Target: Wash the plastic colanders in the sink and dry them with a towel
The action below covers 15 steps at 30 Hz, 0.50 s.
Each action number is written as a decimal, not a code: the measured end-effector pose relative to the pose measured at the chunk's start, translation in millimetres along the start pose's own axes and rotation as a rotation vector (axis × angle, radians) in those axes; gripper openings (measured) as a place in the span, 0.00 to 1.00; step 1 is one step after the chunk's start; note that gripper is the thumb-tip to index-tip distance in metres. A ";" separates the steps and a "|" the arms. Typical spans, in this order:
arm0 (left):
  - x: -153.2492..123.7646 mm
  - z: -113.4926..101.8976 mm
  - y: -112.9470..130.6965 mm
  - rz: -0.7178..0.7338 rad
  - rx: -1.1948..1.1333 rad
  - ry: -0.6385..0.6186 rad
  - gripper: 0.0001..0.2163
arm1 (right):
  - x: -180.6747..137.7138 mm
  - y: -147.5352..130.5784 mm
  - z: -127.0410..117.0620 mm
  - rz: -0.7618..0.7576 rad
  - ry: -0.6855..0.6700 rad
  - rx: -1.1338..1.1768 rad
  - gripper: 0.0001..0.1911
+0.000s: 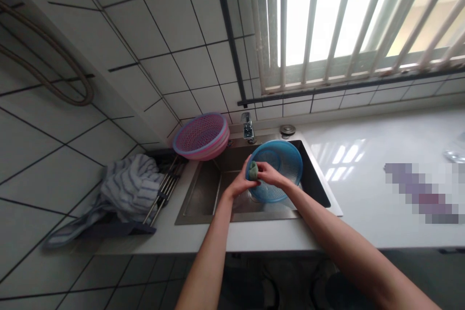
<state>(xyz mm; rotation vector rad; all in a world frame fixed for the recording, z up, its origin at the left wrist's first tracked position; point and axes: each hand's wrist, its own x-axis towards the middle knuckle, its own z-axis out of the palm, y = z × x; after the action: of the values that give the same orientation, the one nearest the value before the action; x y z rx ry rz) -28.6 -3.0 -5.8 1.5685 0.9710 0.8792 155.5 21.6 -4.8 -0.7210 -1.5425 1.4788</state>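
A blue plastic colander (290, 162) is tilted over the steel sink (198, 193), its open side facing me. My left hand (240, 183) grips the colander's left rim from outside. Inside that rim, my right hand (269, 173) pinches a small green scrubbing pad (253, 171), which presses against the colander's wall. The fingertips of both hands are close together around the pad. Behind the colander stands the chrome faucet (247, 128); whether water runs from it I cannot tell.
Stacked pink and blue baskets (201, 138) rest at the sink's back left corner. A striped towel (131, 186) lies on a metal rack (163, 193) to the left. A round drain strainer (287, 130) sits behind the sink. White countertop (363, 193) extends right, below a barred window (345, 19).
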 end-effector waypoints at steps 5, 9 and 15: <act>4.0 5.1 -3.8 0.012 -0.003 -0.033 0.54 | 3.0 -2.3 -13.1 0.019 0.316 0.244 0.14; 2.8 2.2 -7.7 -0.100 0.005 -0.042 0.47 | -2.8 0.9 -10.1 0.025 -0.092 0.002 0.09; 0.7 -0.5 -4.7 -0.038 -0.017 -0.035 0.48 | 1.3 -1.0 -8.6 -0.031 0.267 0.061 0.11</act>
<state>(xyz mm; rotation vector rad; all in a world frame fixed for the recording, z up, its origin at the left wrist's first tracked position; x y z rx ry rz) -29.5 -1.6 -10.2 1.5420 0.9628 0.8288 162.6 26.8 -4.2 -0.8193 -1.2952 1.3412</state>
